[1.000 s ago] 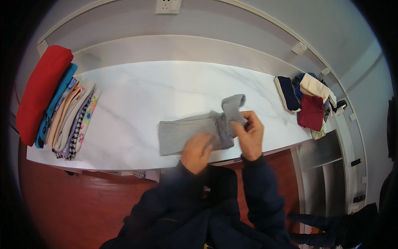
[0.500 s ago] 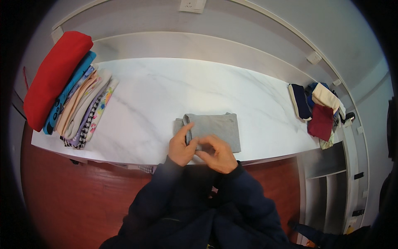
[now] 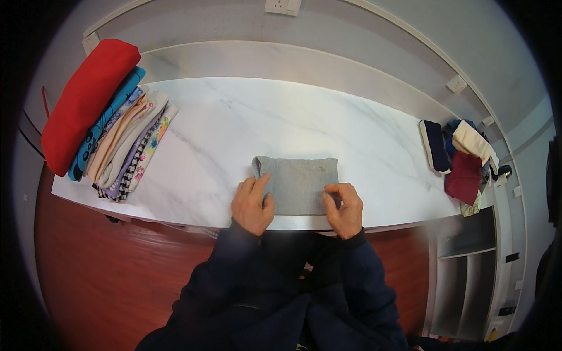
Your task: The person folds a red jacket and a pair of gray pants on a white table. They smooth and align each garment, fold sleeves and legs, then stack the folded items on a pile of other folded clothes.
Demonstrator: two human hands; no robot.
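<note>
A folded grey garment (image 3: 300, 184) lies flat near the front edge of the white marbled table, a neat rectangle with a rolled fold at its left end. My left hand (image 3: 252, 205) grips that left end, fingers stretched along the fold and thumb on the cloth's lower part. At the right edge, my right hand (image 3: 344, 209) is closed, with thumb and forefinger pinching the fabric near the lower corner. The fingertips' far side is hidden under the cloth and behind the hands.
Several folded textiles stand in a leaning stack at the table's left, with a thick red one (image 3: 88, 105) and a blue one (image 3: 105, 126). A loose pile with a maroon cloth (image 3: 464, 178) and a navy one (image 3: 434, 146) sits at the right end. Open shelves (image 3: 465, 281) stand below right.
My right hand has moved right, from beside my left hand to the garment's right edge. The garment's left end is now squared up, with the layer that stuck out no longer showing.
</note>
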